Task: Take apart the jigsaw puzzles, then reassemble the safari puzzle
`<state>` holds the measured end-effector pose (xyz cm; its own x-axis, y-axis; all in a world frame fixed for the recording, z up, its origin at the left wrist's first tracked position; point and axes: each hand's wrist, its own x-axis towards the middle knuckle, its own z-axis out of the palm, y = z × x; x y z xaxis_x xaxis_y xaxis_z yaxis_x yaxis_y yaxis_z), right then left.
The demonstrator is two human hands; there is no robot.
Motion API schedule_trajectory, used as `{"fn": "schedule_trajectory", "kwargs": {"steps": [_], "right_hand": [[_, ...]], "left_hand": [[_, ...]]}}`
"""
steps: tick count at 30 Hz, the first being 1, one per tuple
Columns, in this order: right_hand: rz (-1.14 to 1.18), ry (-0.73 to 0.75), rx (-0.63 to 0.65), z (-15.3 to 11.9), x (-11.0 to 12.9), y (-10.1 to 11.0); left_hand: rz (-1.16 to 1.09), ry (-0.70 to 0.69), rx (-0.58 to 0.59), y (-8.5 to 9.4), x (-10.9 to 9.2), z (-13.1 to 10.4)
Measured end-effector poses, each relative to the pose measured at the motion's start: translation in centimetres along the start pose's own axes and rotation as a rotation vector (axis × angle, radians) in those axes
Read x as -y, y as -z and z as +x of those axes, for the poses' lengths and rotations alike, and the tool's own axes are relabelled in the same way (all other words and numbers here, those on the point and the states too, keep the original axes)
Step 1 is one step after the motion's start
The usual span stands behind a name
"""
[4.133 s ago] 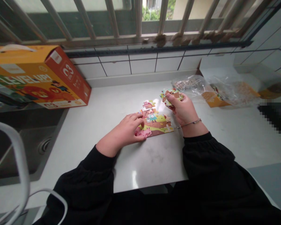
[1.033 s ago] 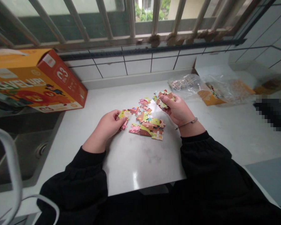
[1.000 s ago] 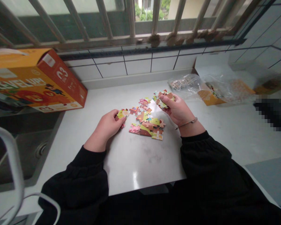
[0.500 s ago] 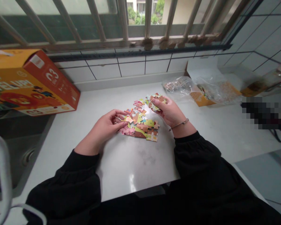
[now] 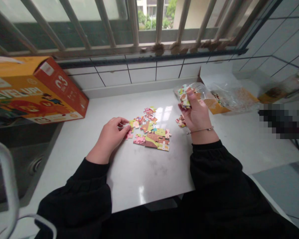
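At frame centre, the left hand (image 5: 111,132) pinches a puzzle piece (image 5: 132,124) on the tabletop (image 5: 144,172), touching the loose pieces (image 5: 151,134). Right of centre, the raised right hand (image 5: 196,114) has its fingers (image 5: 190,96) closed on a stack (image 5: 183,94).

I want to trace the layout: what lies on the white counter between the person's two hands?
In the head view, a loose cluster of colourful cardboard jigsaw pieces lies between the left hand and right hand, with bare white counter around it.
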<state>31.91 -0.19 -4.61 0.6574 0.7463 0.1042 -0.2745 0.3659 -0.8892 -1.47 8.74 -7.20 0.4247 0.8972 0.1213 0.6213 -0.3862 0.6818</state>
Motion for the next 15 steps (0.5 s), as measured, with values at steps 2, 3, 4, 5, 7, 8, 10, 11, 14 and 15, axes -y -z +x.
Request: {"fn": "schedule_trajectory", "kwargs": {"steps": [2, 3, 4, 5, 7, 8, 10, 11, 14, 15], "right_hand": [[0.074, 0.160, -0.171, 1.1, 1.3, 1.5], [0.112, 0.248, -0.267, 1.6, 2.0, 2.4], [0.143, 0.339, -0.356, 2.1, 2.6, 3.4], [0.162, 0.417, -0.441, 2.4, 3.2, 4.5], [0.182, 0.483, -0.604, 2.9, 4.2, 6.8], [0.213, 0.473, -0.667, 3.0, 4.6, 7.9], [0.313, 0.429, -0.742, 3.1, 5.4, 10.0], [0.375, 0.402, -0.753, 3.2, 5.7, 10.9], [0.510, 0.253, -0.755, 3.6, 6.2, 12.8], [0.532, 0.188, -0.758, 3.8, 6.2, 13.2]], "left_hand": [[0.081, -0.085, 0.039, 0.1, 0.1, 0.1], [0.101, -0.124, 0.071, 0.1, 0.1, 0.1], [0.115, -0.156, 0.100, 0.1, 0.1, 0.2], [0.128, -0.178, 0.118, 0.1, 0.1, 0.2], [0.148, -0.191, 0.130, 0.1, 0.2, 0.3], [0.152, -0.190, 0.129, 0.1, 0.3, 0.3], [0.156, -0.190, 0.126, 0.0, 0.3, 0.3], [0.156, -0.191, 0.124, 0.0, 0.3, 0.3], [0.158, -0.186, 0.124, 0.0, 0.2, 0.2], [0.161, -0.185, 0.121, 0.0, 0.2, 0.2]]}}
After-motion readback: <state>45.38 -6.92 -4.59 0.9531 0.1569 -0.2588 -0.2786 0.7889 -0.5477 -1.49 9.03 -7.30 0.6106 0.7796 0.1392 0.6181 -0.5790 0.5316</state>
